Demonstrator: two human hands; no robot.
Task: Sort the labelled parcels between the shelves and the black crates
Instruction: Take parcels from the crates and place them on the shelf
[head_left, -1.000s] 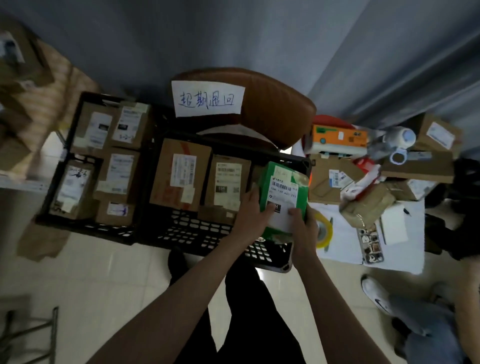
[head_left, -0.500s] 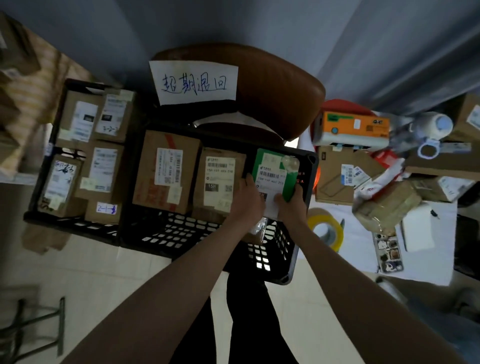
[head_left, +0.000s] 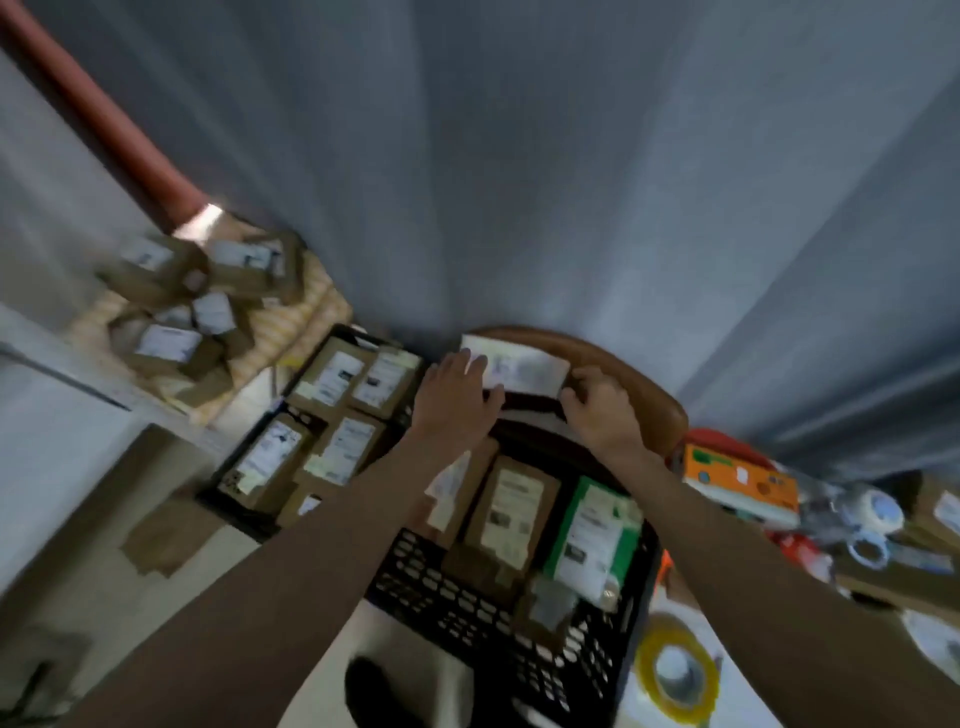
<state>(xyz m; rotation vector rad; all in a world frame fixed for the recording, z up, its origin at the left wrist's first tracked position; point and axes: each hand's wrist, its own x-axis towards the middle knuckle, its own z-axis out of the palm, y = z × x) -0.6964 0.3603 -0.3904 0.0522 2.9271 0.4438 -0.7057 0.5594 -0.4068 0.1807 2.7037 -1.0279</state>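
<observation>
A: Item one, the hands?
B: Both at centre frame, apart. Left hand (head_left: 457, 397) lies with fingers extended on the left end of the white paper sign (head_left: 522, 368). Right hand (head_left: 602, 410) has curled fingers at the sign's right end; whether it actually pinches the paper, I cannot tell through the blur.

A: Item two, the green parcel?
B: Green parcel (head_left: 592, 530), white label up, in the right part of the near black crate (head_left: 519, 639), lower centre-right of the frame. It is below both hands and touched by neither; the right forearm passes just above it.

A: Other parcels?
B: Brown labelled parcel (head_left: 511, 509) just left of the green one, same crate. Second black crate (head_left: 228, 506), left of centre, holds several brown labelled boxes. A loose heap of cardboard parcels (head_left: 182, 306) sits upper left.

A: Sundries?
B: Brown chair back (head_left: 654, 410) carrying the sign; yellow tape roll (head_left: 678, 670) lower right; orange box (head_left: 740, 480) at right.
</observation>
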